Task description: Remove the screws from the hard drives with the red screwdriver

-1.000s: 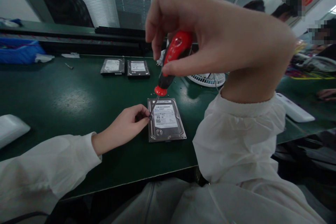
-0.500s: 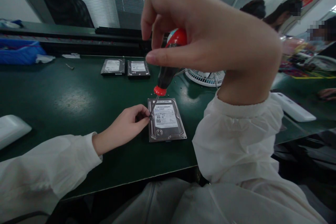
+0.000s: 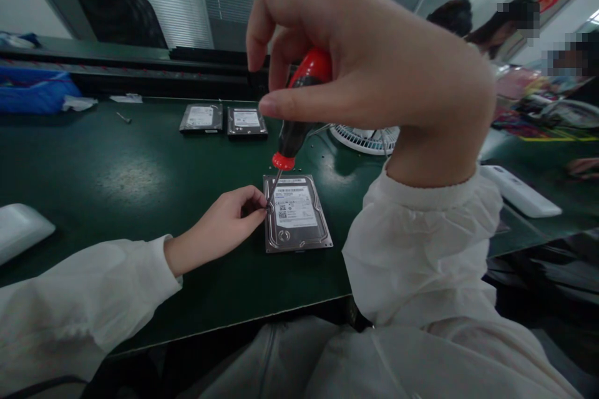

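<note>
A hard drive [image 3: 299,234] lies label up on the green table, near its front edge. My right hand [image 3: 346,56] is closed on the red and black handle of a screwdriver [image 3: 283,162], holding it tilted above the drive. The thin shaft runs down to the drive's left edge. At that same spot my left hand [image 3: 234,218] is closed in a pinch, its thumb and forefinger against the drive's edge and around the screwdriver's tip. Whatever sits between those fingertips is hidden.
Two more hard drives, one on the left [image 3: 201,118] and one on the right [image 3: 247,121], lie farther back. A white fan [image 3: 365,140] stands partly behind my right hand. Small screws are scattered nearby. A blue bin [image 3: 37,90] is at far left. Other people sit at right.
My right hand and the screwdriver's handle have shifted very slightly left. The left hand and the hard drive stay in place.
</note>
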Motion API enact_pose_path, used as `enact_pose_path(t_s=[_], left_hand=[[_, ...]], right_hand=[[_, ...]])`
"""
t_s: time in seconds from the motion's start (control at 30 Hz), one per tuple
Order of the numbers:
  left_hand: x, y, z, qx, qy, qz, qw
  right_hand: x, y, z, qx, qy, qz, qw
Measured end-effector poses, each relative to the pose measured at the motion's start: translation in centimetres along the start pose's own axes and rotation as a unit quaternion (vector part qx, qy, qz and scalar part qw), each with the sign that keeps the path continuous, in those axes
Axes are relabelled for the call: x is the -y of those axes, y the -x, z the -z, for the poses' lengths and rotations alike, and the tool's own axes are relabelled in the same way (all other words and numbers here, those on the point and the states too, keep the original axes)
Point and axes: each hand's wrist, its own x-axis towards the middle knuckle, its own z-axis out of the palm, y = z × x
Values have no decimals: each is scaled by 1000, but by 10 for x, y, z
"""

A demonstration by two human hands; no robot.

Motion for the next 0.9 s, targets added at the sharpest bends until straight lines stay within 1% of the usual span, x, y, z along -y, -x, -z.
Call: enact_pose_path(t_s=[0.17, 0.3, 0.37, 0.47, 0.67, 0.8, 0.9], left_hand=[[2, 0, 0, 4, -1, 2, 1000], [3, 0, 1, 3, -11, -3, 1000], [3, 0, 1, 3, -9, -1, 1000], [4, 0, 1, 5, -3, 2, 1000], [5, 0, 1, 3, -8, -1, 1000], [4, 0, 0, 5, -2, 0, 1000], [3, 0, 0, 2, -5, 0, 1000]], right_hand=[[-3, 1, 1, 12, -55, 58, 997], [-4, -1, -1, 1, -45, 33, 998], [-4, -1, -1, 13, -45, 42, 998], [-4, -1, 0, 19, -51, 74, 996], [-3, -1, 1, -1, -53, 35, 998], [-3, -1, 0, 13, -46, 72, 996], [-3, -2, -2, 6, -36, 54, 998]])
